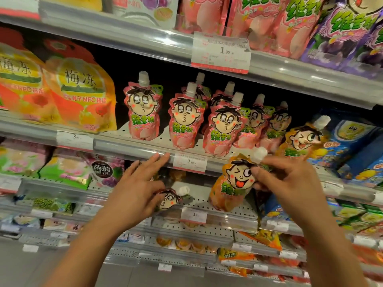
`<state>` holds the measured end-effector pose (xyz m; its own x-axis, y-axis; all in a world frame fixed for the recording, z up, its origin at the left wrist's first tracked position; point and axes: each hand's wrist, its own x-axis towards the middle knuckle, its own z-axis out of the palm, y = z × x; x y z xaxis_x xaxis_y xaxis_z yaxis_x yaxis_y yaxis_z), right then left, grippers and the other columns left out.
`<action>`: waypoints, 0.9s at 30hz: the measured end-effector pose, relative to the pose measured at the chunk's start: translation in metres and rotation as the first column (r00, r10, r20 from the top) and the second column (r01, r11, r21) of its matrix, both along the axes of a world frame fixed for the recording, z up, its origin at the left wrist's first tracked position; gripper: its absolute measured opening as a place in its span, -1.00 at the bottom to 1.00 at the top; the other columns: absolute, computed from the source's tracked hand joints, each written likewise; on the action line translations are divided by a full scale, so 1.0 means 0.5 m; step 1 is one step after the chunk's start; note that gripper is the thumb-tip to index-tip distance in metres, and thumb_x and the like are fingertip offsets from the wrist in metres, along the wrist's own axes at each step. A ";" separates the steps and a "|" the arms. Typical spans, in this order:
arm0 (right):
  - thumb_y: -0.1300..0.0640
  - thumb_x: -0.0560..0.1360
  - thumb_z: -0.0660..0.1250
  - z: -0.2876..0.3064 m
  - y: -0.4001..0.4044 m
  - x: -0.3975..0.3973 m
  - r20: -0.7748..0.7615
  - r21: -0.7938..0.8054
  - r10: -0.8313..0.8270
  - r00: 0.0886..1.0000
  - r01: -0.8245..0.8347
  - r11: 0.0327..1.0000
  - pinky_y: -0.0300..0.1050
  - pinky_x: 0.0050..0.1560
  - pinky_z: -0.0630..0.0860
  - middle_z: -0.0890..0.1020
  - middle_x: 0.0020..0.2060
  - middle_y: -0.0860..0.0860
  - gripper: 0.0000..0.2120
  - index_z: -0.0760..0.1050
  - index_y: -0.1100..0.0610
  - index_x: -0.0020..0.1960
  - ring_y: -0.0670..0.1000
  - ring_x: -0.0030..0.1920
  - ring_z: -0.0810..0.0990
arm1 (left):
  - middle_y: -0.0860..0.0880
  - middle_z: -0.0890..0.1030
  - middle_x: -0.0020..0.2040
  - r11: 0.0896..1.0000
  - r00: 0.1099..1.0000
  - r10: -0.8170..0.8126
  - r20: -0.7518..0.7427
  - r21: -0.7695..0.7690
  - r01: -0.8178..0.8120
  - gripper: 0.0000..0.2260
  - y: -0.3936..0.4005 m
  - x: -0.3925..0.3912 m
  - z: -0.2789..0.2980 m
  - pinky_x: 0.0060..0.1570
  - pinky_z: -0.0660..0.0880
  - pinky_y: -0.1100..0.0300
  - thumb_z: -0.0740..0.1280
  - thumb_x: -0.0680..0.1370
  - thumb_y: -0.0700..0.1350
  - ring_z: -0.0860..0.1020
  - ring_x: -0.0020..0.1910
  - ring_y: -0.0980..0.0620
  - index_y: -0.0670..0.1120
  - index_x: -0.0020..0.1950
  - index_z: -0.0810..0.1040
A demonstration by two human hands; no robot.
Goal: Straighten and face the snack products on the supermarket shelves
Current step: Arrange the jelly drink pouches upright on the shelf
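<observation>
Several pink spouted pouches (184,121) with a cartoon face stand upright on the middle shelf (128,147), some in front and some behind. An orange pouch (300,141) of the same kind leans at the row's right end. My right hand (290,183) pinches another orange pouch (230,189) near its white cap, holding it tilted in front of the shelf rail. My left hand (138,187) reaches up with straight fingers that touch the rail, while its thumb side holds a small pink pouch (169,200), partly hidden by the hand.
Large orange and yellow bags (78,94) fill the middle shelf's left side, and blue packs (352,141) its right. A price tag (189,162) hangs on the rail between my hands. Pink and purple bags (339,34) line the shelf above. Lower shelves (217,206) hold more snacks.
</observation>
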<state>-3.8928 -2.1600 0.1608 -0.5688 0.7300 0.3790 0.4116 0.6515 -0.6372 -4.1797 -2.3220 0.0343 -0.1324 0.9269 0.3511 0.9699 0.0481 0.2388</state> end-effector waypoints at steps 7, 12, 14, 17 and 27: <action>0.16 0.51 0.50 -0.225 -0.038 -0.077 0.181 0.057 -0.064 0.981 0.054 0.997 -0.28 -0.28 0.52 0.62 -0.32 -0.26 -0.89 0.73 0.00 0.00 -0.22 -0.31 0.61 | 0.11 -0.01 0.68 1.000 1.000 -0.010 0.005 -0.004 0.010 -0.94 -0.008 -0.004 0.003 0.56 0.04 -0.15 0.45 0.51 0.08 -0.02 0.66 0.03 0.16 -0.13 0.60; 0.19 0.56 0.41 -0.308 -0.032 -0.153 0.135 0.039 -0.175 0.975 0.172 0.984 -0.26 -0.37 0.33 0.56 -0.38 -0.20 -0.89 0.67 0.03 -0.08 -0.18 -0.40 0.50 | 0.08 0.11 0.66 0.999 0.999 0.004 0.043 0.051 -0.006 -0.91 -0.001 0.007 0.001 0.53 0.17 -0.22 0.50 0.47 0.02 0.08 0.64 -0.01 0.14 -0.16 0.61; 0.24 0.53 0.43 -0.319 -0.010 -0.191 0.142 0.147 -0.249 0.958 0.228 0.962 -0.13 -0.36 0.46 0.59 -0.39 -0.09 -0.85 0.63 0.07 -0.20 -0.09 -0.41 0.52 | 0.08 0.13 0.66 0.998 0.998 0.022 0.054 0.066 -0.025 -0.90 0.002 0.010 0.000 0.52 0.20 -0.23 0.52 0.46 0.00 0.11 0.63 -0.01 0.12 -0.16 0.61; 0.32 0.38 0.49 -0.329 0.015 -0.241 0.121 0.328 -0.328 0.937 0.274 0.904 -0.14 -0.45 0.47 0.57 -0.49 0.08 -0.81 0.56 0.19 -0.37 0.12 -0.49 0.54 | 0.07 0.14 0.66 0.996 0.998 0.026 0.059 0.078 -0.031 -0.89 0.004 0.009 -0.003 0.52 0.22 -0.22 0.53 0.45 -0.03 0.12 0.63 -0.01 0.11 -0.18 0.61; 0.23 0.48 0.43 -0.313 0.072 -0.289 0.573 0.199 -0.299 0.763 0.224 0.954 -0.25 -0.31 0.42 0.65 -0.31 0.03 -0.87 0.59 0.13 -0.24 0.04 -0.24 0.67 | 0.09 0.08 0.67 0.997 0.998 0.017 0.066 0.070 -0.022 -0.85 0.005 0.007 -0.006 0.55 0.12 -0.18 0.50 0.45 -0.01 0.01 0.64 0.05 0.11 -0.25 0.55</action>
<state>-4.0373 -2.1239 0.0041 -0.5002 0.8575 0.1207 0.8464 0.5135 -0.1408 -4.1763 -2.3196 0.0315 -0.1754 0.8973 0.4052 0.9510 0.0480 0.3054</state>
